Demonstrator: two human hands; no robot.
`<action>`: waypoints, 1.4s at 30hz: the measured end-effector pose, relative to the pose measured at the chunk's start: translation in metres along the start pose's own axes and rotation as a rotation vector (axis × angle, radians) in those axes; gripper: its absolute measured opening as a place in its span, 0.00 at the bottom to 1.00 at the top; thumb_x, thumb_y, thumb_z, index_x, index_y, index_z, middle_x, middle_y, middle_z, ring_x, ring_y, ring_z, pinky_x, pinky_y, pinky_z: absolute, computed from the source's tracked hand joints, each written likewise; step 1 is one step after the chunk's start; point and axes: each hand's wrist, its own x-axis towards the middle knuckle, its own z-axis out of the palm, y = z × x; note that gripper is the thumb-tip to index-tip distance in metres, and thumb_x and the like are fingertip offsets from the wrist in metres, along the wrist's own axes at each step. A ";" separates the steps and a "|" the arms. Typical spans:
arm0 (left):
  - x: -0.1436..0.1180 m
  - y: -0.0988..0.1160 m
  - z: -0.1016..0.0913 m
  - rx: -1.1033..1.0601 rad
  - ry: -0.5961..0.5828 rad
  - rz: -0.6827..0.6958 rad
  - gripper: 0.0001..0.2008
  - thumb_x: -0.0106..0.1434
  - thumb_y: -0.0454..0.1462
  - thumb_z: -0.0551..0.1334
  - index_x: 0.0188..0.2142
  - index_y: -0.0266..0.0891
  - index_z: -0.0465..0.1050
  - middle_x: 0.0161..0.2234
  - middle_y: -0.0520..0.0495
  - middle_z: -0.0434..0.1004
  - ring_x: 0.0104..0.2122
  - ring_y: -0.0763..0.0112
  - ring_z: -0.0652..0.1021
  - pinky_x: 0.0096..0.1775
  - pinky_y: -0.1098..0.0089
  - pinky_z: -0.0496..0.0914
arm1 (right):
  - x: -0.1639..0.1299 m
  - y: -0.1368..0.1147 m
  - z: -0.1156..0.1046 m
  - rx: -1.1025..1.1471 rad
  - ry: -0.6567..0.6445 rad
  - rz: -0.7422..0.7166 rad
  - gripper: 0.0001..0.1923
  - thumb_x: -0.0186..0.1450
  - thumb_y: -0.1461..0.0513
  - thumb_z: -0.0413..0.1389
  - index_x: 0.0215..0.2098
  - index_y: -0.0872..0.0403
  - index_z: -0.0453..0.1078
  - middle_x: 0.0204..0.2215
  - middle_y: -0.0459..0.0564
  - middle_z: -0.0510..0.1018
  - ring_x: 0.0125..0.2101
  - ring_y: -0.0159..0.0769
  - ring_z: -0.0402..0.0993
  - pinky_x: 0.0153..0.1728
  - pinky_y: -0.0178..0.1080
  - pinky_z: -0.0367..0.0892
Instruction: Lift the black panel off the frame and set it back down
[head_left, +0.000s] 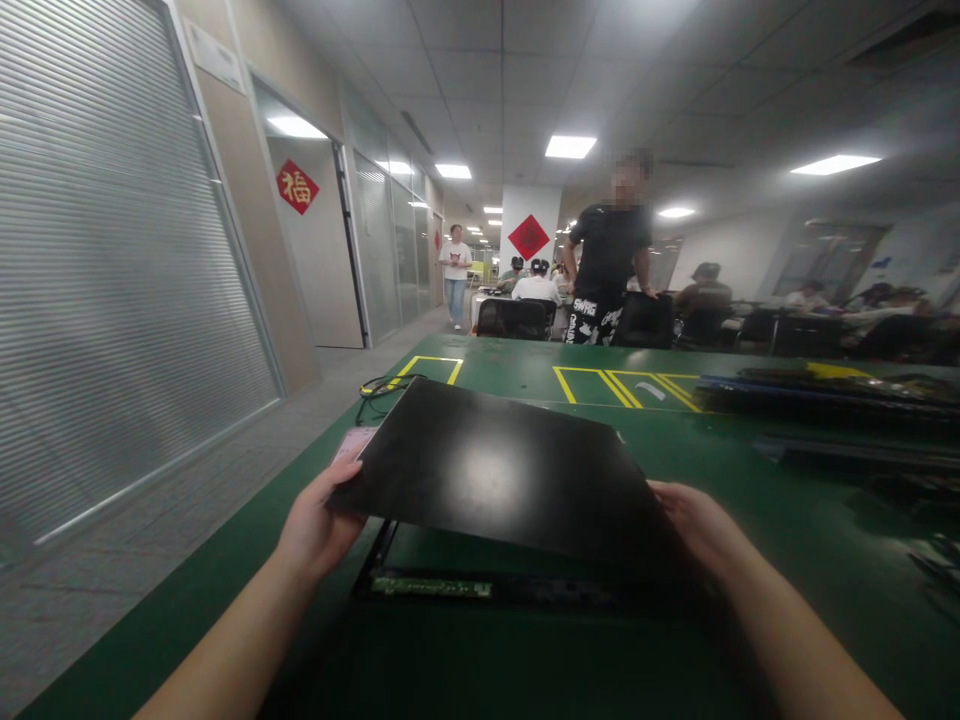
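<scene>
A flat black display panel (487, 465) is held up and tilted over the green table, its dark face catching a blurred ceiling light. My left hand (322, 520) grips its left edge, thumb on top and fingers underneath. On the opposite side, my right hand (697, 530) is closed on the panel's right edge, its fingers mostly hidden behind it. Below the panel lies a black frame (375, 550) with a green circuit board strip (431, 587) along its near side. The panel hides most of this frame.
The green table (225, 590) carries yellow tape outlines (600, 385). A black cable (375, 392) and a pinkish printed item (354, 443) lie at the left. Stacked dark panels (817, 395) are at the right. A person in black (611, 250) stands behind the table.
</scene>
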 end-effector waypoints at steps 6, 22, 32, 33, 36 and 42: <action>0.003 -0.003 -0.004 0.003 -0.008 0.011 0.23 0.46 0.35 0.70 0.45 0.38 0.84 0.42 0.45 0.88 0.46 0.51 0.84 0.38 0.67 0.79 | 0.003 -0.004 -0.006 -0.013 0.129 -0.003 0.20 0.59 0.65 0.61 0.50 0.55 0.74 0.32 0.56 0.85 0.28 0.40 0.81 0.28 0.38 0.75; 0.003 -0.011 -0.005 0.069 -0.067 0.023 0.25 0.45 0.36 0.72 0.46 0.39 0.85 0.43 0.46 0.88 0.39 0.59 0.83 0.35 0.71 0.76 | 0.002 -0.005 -0.005 -0.228 0.286 -0.083 0.25 0.51 0.61 0.61 0.47 0.55 0.75 0.30 0.57 0.85 0.24 0.37 0.74 0.23 0.35 0.61; 0.010 -0.022 -0.011 0.137 -0.045 -0.005 0.22 0.43 0.35 0.73 0.41 0.34 0.85 0.39 0.43 0.88 0.35 0.62 0.83 0.33 0.73 0.75 | -0.002 -0.009 -0.005 -0.286 0.369 -0.094 0.18 0.51 0.59 0.62 0.40 0.53 0.74 0.26 0.57 0.85 0.21 0.36 0.70 0.20 0.33 0.57; 0.010 -0.022 -0.010 0.139 -0.045 -0.007 0.22 0.43 0.35 0.73 0.41 0.34 0.85 0.39 0.43 0.88 0.35 0.63 0.83 0.34 0.72 0.75 | -0.002 -0.008 -0.006 -0.291 0.373 -0.097 0.17 0.51 0.59 0.62 0.39 0.53 0.74 0.26 0.57 0.84 0.21 0.36 0.70 0.20 0.34 0.57; 0.009 -0.022 -0.009 0.143 -0.033 -0.013 0.22 0.43 0.35 0.74 0.41 0.34 0.85 0.39 0.43 0.88 0.34 0.63 0.83 0.33 0.72 0.75 | 0.000 -0.007 -0.009 -0.304 0.381 -0.112 0.17 0.51 0.58 0.62 0.38 0.53 0.75 0.25 0.57 0.84 0.20 0.35 0.68 0.19 0.34 0.56; 0.008 -0.023 -0.005 0.110 -0.049 -0.035 0.20 0.41 0.34 0.75 0.38 0.38 0.86 0.33 0.46 0.88 0.32 0.62 0.84 0.35 0.70 0.76 | 0.003 -0.008 -0.013 -0.351 0.419 -0.117 0.15 0.53 0.57 0.61 0.38 0.54 0.75 0.25 0.57 0.84 0.20 0.34 0.67 0.20 0.34 0.54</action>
